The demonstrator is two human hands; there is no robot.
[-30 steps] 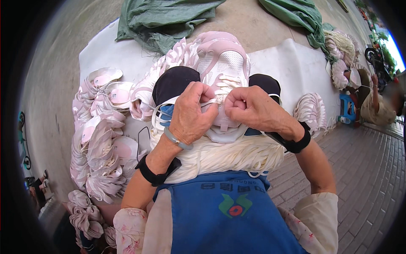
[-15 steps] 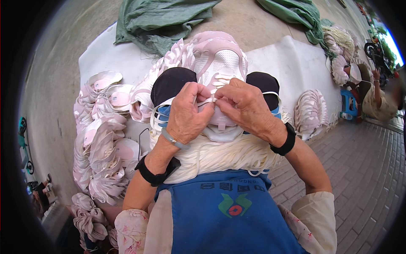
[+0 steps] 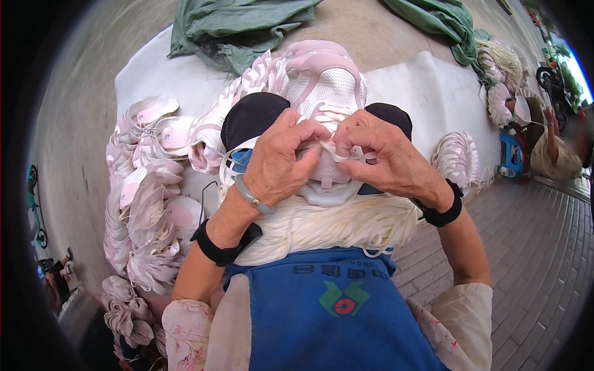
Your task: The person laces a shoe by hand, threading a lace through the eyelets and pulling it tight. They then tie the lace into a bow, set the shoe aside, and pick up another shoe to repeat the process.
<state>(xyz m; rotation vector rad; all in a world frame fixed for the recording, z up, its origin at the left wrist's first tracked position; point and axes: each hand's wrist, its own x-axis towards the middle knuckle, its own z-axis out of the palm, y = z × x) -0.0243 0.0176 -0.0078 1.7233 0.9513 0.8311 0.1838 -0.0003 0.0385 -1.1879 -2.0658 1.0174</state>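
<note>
A pink and white shoe upper point(image 3: 328, 80) lies in front of me, with a white lace threaded across its front. Over its tongue end, a loose stretch of the shoelace point(image 3: 332, 152) runs between my two hands. My left hand point(image 3: 281, 159) pinches the lace between thumb and forefinger. Facing it, my right hand point(image 3: 391, 156) has its thumb and fingers closed on the same lace, and a bit of it shows past the fingers. Part of the upper's opening is hidden under both hands. A thick bundle of cream laces point(image 3: 328, 224) rests across my lap.
Stacked pink and white shoe uppers point(image 3: 151, 229) crowd the left side; another stack point(image 3: 456, 157) sits at right. Dark rounded knee covers point(image 3: 253, 117) flank the work. Green sacking point(image 3: 241, 31) lies beyond the white sheet point(image 3: 405, 86). A person point(image 3: 554, 151) sits near a blue stool point(image 3: 510, 151).
My hands have drawn slightly apart, the right one moving rightward and a little nearer. More of the lace now shows between them.
</note>
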